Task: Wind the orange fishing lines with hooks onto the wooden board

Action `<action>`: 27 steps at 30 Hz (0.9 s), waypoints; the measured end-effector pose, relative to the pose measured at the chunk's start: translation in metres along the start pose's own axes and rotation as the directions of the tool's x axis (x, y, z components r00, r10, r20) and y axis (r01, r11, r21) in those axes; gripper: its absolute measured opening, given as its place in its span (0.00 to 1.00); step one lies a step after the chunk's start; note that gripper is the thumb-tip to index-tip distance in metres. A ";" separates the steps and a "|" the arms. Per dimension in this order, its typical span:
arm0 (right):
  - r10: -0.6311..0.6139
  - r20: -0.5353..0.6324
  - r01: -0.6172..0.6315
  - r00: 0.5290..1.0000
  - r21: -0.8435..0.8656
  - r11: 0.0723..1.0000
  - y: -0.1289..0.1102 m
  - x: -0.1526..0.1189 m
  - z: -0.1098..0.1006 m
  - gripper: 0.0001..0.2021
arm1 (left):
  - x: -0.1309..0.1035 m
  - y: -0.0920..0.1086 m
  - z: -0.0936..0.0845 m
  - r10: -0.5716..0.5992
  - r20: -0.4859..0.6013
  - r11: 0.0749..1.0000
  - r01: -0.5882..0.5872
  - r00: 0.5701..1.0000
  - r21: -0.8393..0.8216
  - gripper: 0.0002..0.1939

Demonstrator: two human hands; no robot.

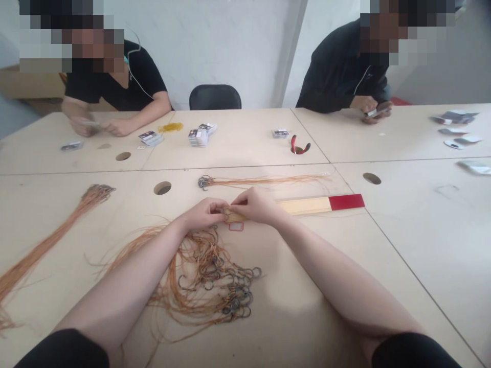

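A long pale wooden board (305, 205) with a red end (346, 202) lies on the table. At its left end my left hand (205, 212) is closed, thumb and fingers pinched at the board's edge. My right hand (255, 205) rests over the board beside it, fingers pinched close to the left fingertips. What either pinch holds is too small to make out. Below my hands lies a tangled pile of fishing hooks (233, 296) on orange line (172, 286). Just under the board is a small red-edged tag (236, 226).
Beyond the board lies a hook-and-line bundle (264, 180); a larger bundle (57, 235) is at left. Small packs (198, 137) and red-handled pliers (299, 147) lie farther back. Round holes (162, 188) pierce the table (291, 332). Two people sit opposite, hands on small items.
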State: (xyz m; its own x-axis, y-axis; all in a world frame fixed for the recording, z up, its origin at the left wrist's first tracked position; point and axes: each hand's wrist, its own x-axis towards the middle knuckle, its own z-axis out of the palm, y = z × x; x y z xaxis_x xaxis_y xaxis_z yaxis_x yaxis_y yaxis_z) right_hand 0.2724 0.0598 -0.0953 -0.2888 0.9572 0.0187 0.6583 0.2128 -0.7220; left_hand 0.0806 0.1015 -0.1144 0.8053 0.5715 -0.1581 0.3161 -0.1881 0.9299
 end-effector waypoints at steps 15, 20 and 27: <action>-0.011 0.022 0.010 1.000 0.055 0.998 0.004 -0.003 -0.001 0.09 | 0.000 -0.004 0.000 0.003 0.028 0.999 -0.004 1.000 0.033 0.11; 0.016 0.031 -0.017 0.999 0.030 0.999 0.003 -0.004 0.001 0.09 | 0.000 -0.004 0.001 0.010 0.029 0.997 -0.012 1.000 0.071 0.11; 0.014 0.002 -0.014 1.000 0.023 1.000 0.001 -0.007 0.002 0.08 | 0.000 -0.004 0.001 0.037 0.013 0.995 -0.038 0.999 0.090 0.09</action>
State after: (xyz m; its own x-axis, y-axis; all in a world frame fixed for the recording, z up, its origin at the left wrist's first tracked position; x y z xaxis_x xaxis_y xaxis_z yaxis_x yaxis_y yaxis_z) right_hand 0.2730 0.0528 -0.0976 -0.2809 0.9597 0.0077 0.6464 0.1951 -0.7376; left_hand 0.0798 0.1009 -0.1184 0.8226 0.5539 -0.1283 0.3297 -0.2809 0.9013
